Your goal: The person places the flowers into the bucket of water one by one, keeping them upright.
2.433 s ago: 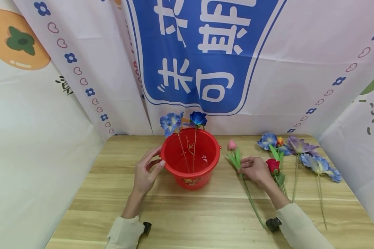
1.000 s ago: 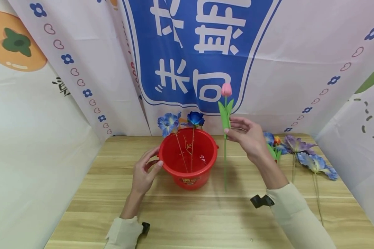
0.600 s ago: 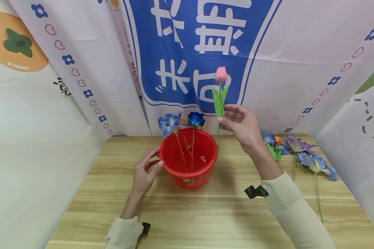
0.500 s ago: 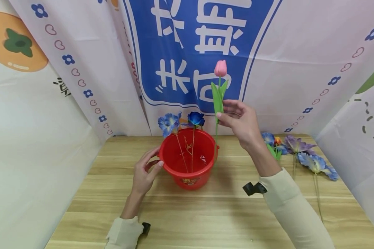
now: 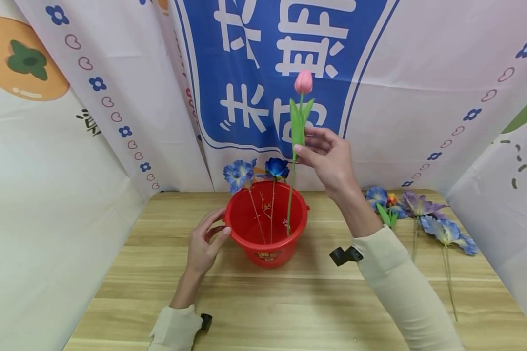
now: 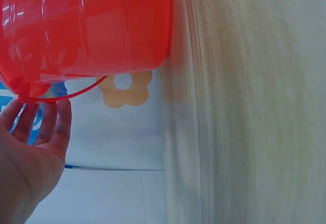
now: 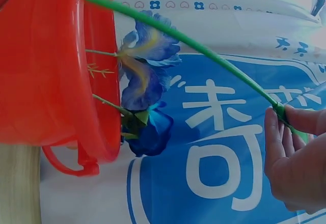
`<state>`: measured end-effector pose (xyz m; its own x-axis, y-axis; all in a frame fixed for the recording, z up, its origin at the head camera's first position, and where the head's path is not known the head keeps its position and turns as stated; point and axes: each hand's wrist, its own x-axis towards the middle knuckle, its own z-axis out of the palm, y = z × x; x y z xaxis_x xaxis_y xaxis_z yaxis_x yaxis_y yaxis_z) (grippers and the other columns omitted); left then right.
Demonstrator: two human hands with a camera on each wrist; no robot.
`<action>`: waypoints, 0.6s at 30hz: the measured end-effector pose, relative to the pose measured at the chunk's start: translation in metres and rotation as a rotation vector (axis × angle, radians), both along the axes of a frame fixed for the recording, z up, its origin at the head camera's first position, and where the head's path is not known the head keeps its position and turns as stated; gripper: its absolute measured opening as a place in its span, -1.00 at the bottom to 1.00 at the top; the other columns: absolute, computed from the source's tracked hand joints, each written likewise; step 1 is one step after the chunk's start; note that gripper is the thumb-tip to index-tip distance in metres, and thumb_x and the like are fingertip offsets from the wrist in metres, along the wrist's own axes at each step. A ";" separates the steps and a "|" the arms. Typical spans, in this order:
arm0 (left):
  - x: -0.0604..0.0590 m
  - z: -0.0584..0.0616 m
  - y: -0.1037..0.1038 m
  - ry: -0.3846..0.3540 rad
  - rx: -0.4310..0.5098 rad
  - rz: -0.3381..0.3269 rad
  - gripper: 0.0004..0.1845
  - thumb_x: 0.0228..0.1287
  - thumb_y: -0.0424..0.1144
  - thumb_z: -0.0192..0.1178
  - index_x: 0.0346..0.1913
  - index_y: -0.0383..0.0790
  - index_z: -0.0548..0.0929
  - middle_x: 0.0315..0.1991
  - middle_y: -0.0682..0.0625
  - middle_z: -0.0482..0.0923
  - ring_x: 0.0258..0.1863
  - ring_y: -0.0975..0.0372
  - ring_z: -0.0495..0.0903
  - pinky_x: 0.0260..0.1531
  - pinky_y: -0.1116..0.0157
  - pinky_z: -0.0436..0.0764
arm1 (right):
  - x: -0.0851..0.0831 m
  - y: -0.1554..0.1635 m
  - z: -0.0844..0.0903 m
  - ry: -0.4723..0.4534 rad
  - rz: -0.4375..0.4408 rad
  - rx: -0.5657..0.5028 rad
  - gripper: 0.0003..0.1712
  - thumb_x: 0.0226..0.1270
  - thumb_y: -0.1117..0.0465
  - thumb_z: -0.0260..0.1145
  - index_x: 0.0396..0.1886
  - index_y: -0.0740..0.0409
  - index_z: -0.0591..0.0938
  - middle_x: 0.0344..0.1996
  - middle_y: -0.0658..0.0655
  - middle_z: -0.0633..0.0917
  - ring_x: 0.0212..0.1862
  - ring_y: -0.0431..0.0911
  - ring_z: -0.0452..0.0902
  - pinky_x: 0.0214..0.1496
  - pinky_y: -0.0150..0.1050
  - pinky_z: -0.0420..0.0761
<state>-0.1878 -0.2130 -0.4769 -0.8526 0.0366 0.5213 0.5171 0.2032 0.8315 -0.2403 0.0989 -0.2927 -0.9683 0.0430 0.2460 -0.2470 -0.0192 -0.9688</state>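
Observation:
My right hand (image 5: 331,161) pinches an artificial pink tulip (image 5: 303,82) by its stem and leaves, flower upward. Its green stem (image 7: 198,48) slants down, the lower end right at the mouth of a red bucket (image 5: 270,253). Inside the bucket stand a light-blue ruffled flower (image 5: 239,175) and a blue rose (image 5: 276,168), both leaning at the back rim. My left hand (image 5: 206,243) rests against the bucket's left side, thumb and fingertips at the rim. In the left wrist view its fingers (image 6: 48,124) extend straight to the rim by the bucket's handle (image 6: 84,90).
At the right of the wooden table (image 5: 246,312) lie more artificial flowers: a blue one (image 5: 376,197), an orange bloom (image 5: 392,199), a purple one (image 5: 418,204) and a pale-blue one (image 5: 448,231). My right forearm crosses in front of some stems. A printed cloth (image 5: 377,122) hangs behind.
My right hand has picked the pink tulip off the table, raised it upright and carried it left to the bucket. My left hand has stayed at the rim.

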 end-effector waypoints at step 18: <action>-0.001 -0.001 0.001 0.021 -0.007 -0.017 -0.45 0.38 -0.54 0.31 0.42 -0.33 0.61 0.34 -0.32 0.62 0.26 0.30 0.62 0.11 0.41 0.77 | -0.002 -0.022 -0.047 -0.092 0.053 0.083 -0.50 0.41 0.34 0.49 0.32 0.20 0.65 0.11 0.27 0.78 0.15 0.13 0.78 0.14 -0.10 0.83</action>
